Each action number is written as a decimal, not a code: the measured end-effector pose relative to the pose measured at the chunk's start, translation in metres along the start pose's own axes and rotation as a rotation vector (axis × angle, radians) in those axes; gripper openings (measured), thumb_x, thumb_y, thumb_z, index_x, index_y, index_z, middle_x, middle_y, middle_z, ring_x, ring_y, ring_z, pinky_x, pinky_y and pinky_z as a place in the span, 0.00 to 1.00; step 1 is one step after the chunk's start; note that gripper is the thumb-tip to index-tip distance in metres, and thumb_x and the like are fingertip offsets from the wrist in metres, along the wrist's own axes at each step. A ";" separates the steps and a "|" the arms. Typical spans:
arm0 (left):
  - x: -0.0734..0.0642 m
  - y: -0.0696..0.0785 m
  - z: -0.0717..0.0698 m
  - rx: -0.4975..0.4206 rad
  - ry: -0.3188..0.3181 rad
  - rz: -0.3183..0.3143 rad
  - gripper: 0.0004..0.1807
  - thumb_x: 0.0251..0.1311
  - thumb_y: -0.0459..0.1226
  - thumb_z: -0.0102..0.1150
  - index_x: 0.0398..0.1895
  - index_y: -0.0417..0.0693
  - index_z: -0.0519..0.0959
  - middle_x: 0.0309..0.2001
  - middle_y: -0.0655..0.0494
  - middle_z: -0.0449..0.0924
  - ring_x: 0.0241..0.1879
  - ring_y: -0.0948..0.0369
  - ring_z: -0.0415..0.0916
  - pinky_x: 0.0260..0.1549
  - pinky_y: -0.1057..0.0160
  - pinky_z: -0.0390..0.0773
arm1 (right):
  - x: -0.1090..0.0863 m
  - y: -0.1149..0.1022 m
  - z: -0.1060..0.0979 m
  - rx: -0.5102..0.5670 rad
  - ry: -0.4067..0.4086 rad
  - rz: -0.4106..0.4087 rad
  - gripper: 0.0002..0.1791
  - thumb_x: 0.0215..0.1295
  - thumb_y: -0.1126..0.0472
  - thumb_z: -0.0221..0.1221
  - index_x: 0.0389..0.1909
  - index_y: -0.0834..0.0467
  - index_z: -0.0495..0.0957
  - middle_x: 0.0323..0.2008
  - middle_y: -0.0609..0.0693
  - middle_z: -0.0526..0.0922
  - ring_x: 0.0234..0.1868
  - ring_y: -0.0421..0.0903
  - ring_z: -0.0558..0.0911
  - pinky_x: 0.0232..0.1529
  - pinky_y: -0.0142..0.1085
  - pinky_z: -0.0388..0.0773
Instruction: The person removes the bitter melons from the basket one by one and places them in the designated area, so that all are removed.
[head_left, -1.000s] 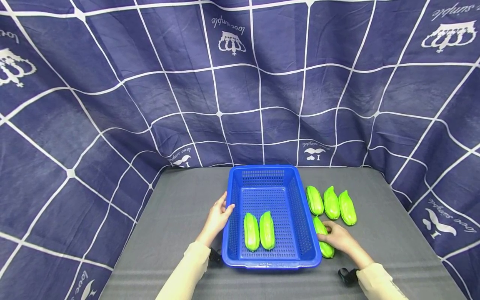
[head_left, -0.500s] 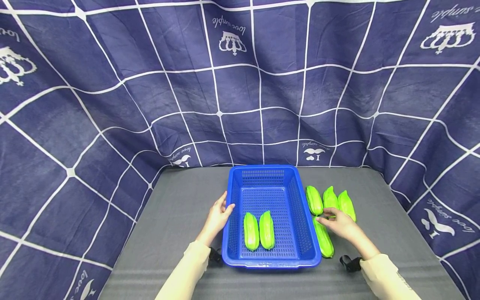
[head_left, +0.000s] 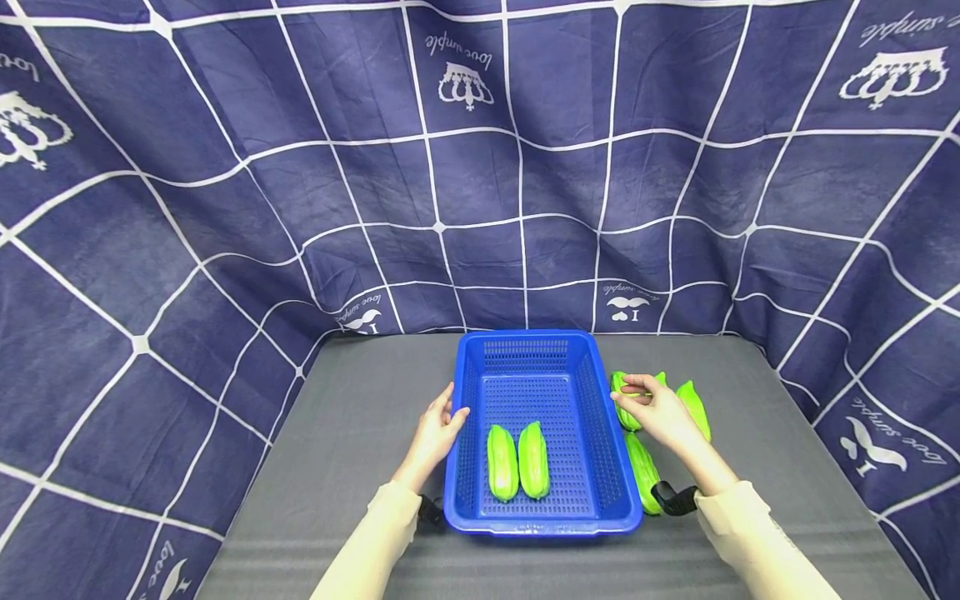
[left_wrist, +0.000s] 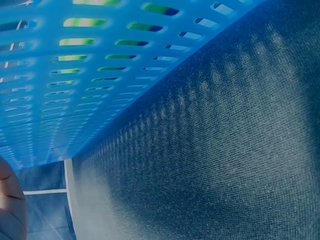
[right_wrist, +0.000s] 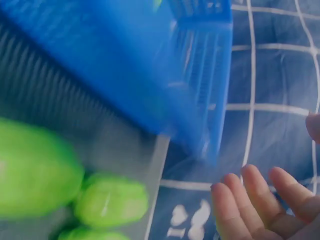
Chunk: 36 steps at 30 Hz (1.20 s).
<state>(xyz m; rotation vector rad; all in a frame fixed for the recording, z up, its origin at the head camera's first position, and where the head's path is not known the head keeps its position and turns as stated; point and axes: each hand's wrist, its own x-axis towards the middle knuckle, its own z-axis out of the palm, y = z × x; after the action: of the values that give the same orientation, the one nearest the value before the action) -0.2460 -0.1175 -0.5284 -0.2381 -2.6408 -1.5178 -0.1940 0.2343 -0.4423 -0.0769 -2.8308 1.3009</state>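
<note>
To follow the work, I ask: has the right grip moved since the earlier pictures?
Yes: in the head view, the right grip moved forward, toward the far end of the unmoved basket.

1. The head camera looks forward and down from above the near edge, far enough back to take in the grey surface (head_left: pixel 360 392), the blue basket (head_left: pixel 543 527), both hands, left (head_left: pixel 435 433) and right (head_left: pixel 656 408), and the patterned cloth (head_left: pixel 480 183) behind.
2. The left wrist camera sits low and very close outside the basket's left wall, peering along it towards the cloth, its picture strongly tilted.
3. The right wrist camera looks from close by the basket's right side towards the cloth, also tilted and partly blurred.
4. All three share the basket, surface and cloth; head and right wrist share the green vegetables (right_wrist: pixel 32 170) outside the basket.
</note>
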 end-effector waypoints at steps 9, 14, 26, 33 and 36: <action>-0.001 0.001 0.001 -0.026 -0.006 -0.040 0.33 0.65 0.38 0.60 0.71 0.36 0.64 0.41 0.40 0.78 0.28 0.63 0.72 0.32 0.63 0.75 | 0.013 -0.034 0.035 0.091 -0.029 -0.052 0.26 0.67 0.56 0.60 0.61 0.68 0.71 0.55 0.67 0.80 0.54 0.61 0.82 0.52 0.49 0.79; -0.001 0.001 0.002 -0.020 0.002 -0.044 0.33 0.65 0.37 0.60 0.71 0.36 0.65 0.38 0.43 0.76 0.27 0.64 0.70 0.31 0.65 0.73 | 0.017 -0.045 0.054 0.069 -0.051 -0.058 0.27 0.66 0.55 0.61 0.60 0.66 0.72 0.55 0.65 0.80 0.54 0.61 0.82 0.51 0.49 0.80; 0.000 0.001 0.002 -0.026 0.003 -0.059 0.32 0.65 0.37 0.60 0.71 0.37 0.64 0.41 0.41 0.77 0.27 0.64 0.70 0.31 0.65 0.74 | 0.018 -0.046 0.098 -0.111 -0.143 0.093 0.32 0.61 0.50 0.64 0.57 0.69 0.73 0.48 0.65 0.83 0.51 0.62 0.81 0.52 0.53 0.77; 0.000 0.002 0.001 -0.024 0.005 -0.061 0.32 0.65 0.37 0.60 0.71 0.37 0.64 0.40 0.42 0.77 0.28 0.64 0.71 0.31 0.65 0.74 | 0.015 -0.042 0.116 -0.205 -0.285 0.154 0.39 0.56 0.48 0.66 0.55 0.77 0.70 0.52 0.72 0.78 0.57 0.67 0.77 0.58 0.56 0.73; -0.001 0.001 0.002 -0.025 0.003 -0.053 0.32 0.65 0.37 0.60 0.71 0.36 0.64 0.39 0.43 0.77 0.27 0.64 0.70 0.30 0.66 0.74 | 0.014 -0.040 0.121 -0.235 -0.325 0.162 0.42 0.54 0.47 0.67 0.55 0.80 0.68 0.52 0.73 0.77 0.57 0.67 0.77 0.59 0.55 0.72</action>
<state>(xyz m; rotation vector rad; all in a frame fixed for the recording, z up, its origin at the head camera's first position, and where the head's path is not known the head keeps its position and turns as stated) -0.2449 -0.1155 -0.5286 -0.1678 -2.6473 -1.5668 -0.2144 0.1171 -0.4911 -0.1113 -3.3091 1.0844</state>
